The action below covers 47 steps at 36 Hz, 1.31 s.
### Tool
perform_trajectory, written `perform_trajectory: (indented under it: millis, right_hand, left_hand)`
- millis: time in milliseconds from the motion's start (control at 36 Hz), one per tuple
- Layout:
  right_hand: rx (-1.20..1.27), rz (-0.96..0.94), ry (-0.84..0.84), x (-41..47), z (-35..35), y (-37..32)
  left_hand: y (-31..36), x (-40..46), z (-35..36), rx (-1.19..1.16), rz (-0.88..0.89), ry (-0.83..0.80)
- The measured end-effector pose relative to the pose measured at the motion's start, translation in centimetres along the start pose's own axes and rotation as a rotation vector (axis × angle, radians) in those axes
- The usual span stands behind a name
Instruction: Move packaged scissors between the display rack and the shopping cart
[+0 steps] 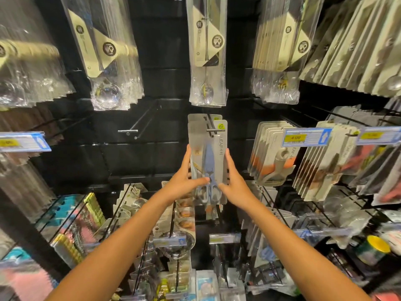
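Both hands are raised to the display rack [152, 131], holding one packaged scissors [207, 157] by its two long edges at the height of the handle loops. The left hand [184, 181] grips the left edge with straight fingers [188, 155] running up behind the card and the thumb across the front; the right hand [235, 183] mirrors this on the right edge. The card's hang hole sits at the tip of the peg [213, 129], with further cards stacked behind it. The step in hand is the transfer at the peg (whether the pack is coming off or going on cannot be told from this view; the shopping cart is out of sight). The next move calls for keeping the card square to the peg and sliding it straight along the peg's axis, so the hole does not snag the cross-bar end.
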State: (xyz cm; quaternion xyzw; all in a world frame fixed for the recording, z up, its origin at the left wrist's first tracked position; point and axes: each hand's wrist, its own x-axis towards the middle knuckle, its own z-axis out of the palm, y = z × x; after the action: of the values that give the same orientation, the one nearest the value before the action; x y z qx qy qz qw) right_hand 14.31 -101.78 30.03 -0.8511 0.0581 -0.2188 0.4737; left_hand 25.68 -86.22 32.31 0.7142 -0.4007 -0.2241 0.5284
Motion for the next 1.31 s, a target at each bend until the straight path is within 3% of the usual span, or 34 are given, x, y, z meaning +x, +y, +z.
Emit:
perform_trajectory:
  millis: [222, 528, 861, 1056, 1194, 1306]
  right_hand:
    - [0.010, 0.067, 0.027, 3.2, -0.1, 0.6]
    - [-0.109, 0.102, 0.009, 1.9, -0.1, 3.3]
    - [-0.350, -0.234, -0.443, -2.8, 7.8, 3.1]
    - [-0.405, -0.447, -0.786, -5.3, 18.7, 1.2]
    - [-0.415, -0.458, -1.017, -8.8, 26.0, -1.8]
    - [-0.441, -0.521, -1.123, -11.3, 31.7, -4.1]
  left_hand:
    - [0.8, 2.8, -0.5, 0.007, -0.096, 0.057]
    - [-2.1, 0.4, -2.9, 0.402, -0.106, 0.098]
    - [-10.3, -15.0, -4.8, 1.012, -0.089, 0.109]
    - [-12.7, -28.7, -5.2, 1.043, -0.391, 0.170]
    - [-14.5, -38.9, -6.0, 1.019, -0.670, 0.203]
    - [-16.7, -47.7, -6.5, 0.934, -0.835, 0.330]
